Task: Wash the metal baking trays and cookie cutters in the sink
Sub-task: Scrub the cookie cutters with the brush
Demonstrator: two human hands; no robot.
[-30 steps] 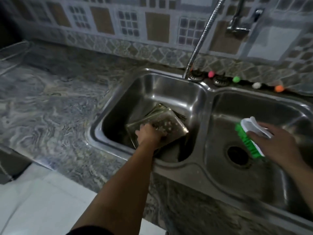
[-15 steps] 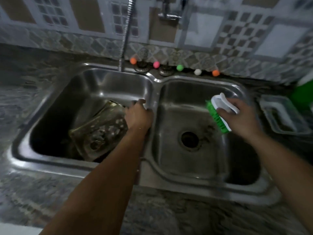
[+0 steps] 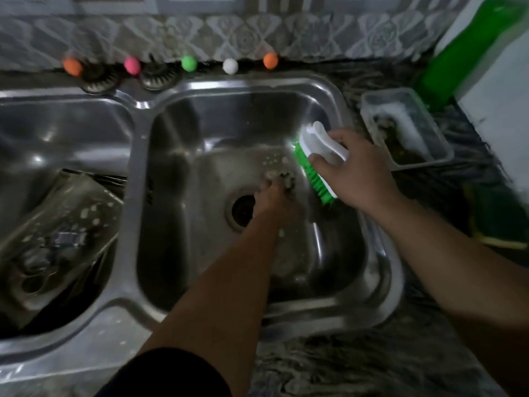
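Observation:
My left hand (image 3: 274, 193) reaches into the right basin of the steel sink (image 3: 128, 196) and grips a dirty metal baking tray (image 3: 237, 167) speckled with dough; both are blurred by motion. My right hand (image 3: 357, 179) holds a scrubbing brush (image 3: 317, 164) with a white handle and green bristles just right of that tray, bristles facing it. More dirty trays (image 3: 63, 213) lie stacked and tilted in the left basin, with something shiny, perhaps cutters (image 3: 68, 239), on top.
The drain (image 3: 243, 210) lies beside my left wrist. A clear plastic container (image 3: 406, 130) with suds stands right of the sink, a green bottle (image 3: 458, 53) behind it, a green sponge (image 3: 495, 219) nearer me. Coloured balls (image 3: 189, 63) and two strainers (image 3: 97, 78) line the back ledge.
My left hand has left the stack in the left basin and crossed into the right basin with a tray. The view has swung right and down; the brush stays in my right hand.

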